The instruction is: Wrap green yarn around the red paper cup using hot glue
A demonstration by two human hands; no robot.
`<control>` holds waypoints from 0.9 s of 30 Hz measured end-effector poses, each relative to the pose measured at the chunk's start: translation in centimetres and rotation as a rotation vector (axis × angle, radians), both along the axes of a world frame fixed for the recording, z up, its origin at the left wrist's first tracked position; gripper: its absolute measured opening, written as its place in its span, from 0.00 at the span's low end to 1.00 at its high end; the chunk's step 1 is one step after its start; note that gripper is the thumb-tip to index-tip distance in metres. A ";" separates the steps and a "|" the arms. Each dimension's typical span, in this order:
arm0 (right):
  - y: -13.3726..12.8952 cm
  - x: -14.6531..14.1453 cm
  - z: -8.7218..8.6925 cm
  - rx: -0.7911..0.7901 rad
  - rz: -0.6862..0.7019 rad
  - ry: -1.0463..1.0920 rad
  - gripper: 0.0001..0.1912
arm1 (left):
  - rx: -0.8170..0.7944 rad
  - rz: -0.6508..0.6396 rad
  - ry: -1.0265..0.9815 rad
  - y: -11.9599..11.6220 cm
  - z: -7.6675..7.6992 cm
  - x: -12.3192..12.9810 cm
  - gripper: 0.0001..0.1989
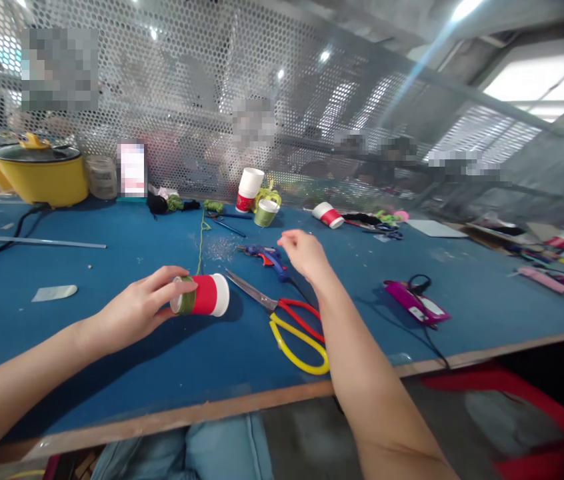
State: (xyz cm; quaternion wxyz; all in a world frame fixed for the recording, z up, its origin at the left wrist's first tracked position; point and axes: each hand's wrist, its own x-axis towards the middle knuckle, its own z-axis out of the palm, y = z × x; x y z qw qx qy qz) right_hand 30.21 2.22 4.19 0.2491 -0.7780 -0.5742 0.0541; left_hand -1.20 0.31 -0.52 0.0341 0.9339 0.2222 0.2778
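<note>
Blue table; left hand holding red cup; right hand outstretched, curled, contents unclear.

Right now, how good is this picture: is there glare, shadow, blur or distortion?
Head view: a light streak slants from the ceiling lamp; soft shadows lie on the blue table below the left forearm and beside the held cup; the right edge looks stretched and smeared; pixelated patches cover parts of the perforated screen.

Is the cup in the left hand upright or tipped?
Tipped: the cup is on its side in the left hand, its white end facing the scissors.
</note>
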 end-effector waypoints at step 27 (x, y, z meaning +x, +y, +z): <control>-3.7 -3.3 0.7 -0.044 0.430 0.797 0.06 | -0.174 -0.054 -0.082 0.0 0.5 0.0 0.19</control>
